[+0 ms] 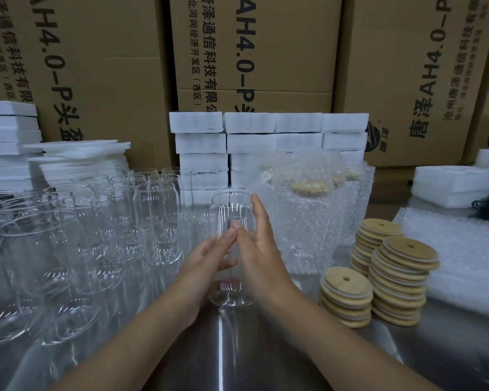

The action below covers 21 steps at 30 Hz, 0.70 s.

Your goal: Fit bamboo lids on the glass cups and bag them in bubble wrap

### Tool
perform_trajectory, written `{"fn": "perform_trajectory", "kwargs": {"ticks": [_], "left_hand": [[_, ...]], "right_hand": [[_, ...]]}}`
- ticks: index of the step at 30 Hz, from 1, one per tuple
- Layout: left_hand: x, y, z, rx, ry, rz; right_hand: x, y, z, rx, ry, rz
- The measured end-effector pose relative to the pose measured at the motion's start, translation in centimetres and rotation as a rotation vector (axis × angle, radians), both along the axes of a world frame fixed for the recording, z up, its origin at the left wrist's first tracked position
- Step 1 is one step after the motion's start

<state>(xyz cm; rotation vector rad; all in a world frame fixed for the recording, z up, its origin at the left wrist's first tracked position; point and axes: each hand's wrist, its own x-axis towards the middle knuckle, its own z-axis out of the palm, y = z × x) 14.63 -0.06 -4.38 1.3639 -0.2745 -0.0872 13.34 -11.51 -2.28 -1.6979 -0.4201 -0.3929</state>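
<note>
A clear glass cup [232, 210] stands upright on the steel table, without a lid, at the centre of the view. My left hand [209, 258] lies against its left side with straight fingers. My right hand [259, 244] lies flat against its right side, fingers pointing up toward the rim. Three stacks of round bamboo lids [346, 283] with a centre hole stand to the right. Behind the cup are several lidded cups wrapped in bubble wrap [308, 221]. A pile of flat bubble-wrap bags [463, 249] lies at the far right.
Many bare glass cups [96, 227] crowd the left half of the table. White foam blocks [249, 134] are stacked behind, more foam sheets [76, 156] at the back left, and cardboard boxes [251, 52] form the back wall. Bare steel table [237, 356] lies in front.
</note>
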Motion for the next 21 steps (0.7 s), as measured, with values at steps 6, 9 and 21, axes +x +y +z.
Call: {"fn": "perform_trajectory", "kwargs": {"ticks": [6, 9, 21], "left_hand": [[-0.16, -0.08, 0.38, -0.030, -0.001, 0.062], [-0.11, 0.03, 0.30, -0.061, 0.014, 0.054], [0.57, 0.27, -0.02, -0.140, 0.106, -0.065]], "right_hand": [[-0.12, -0.06, 0.40, 0.016, -0.031, 0.008], [-0.20, 0.06, 0.45, 0.028, -0.020, 0.021], [-0.16, 0.14, 0.45, 0.075, 0.012, 0.032]]}}
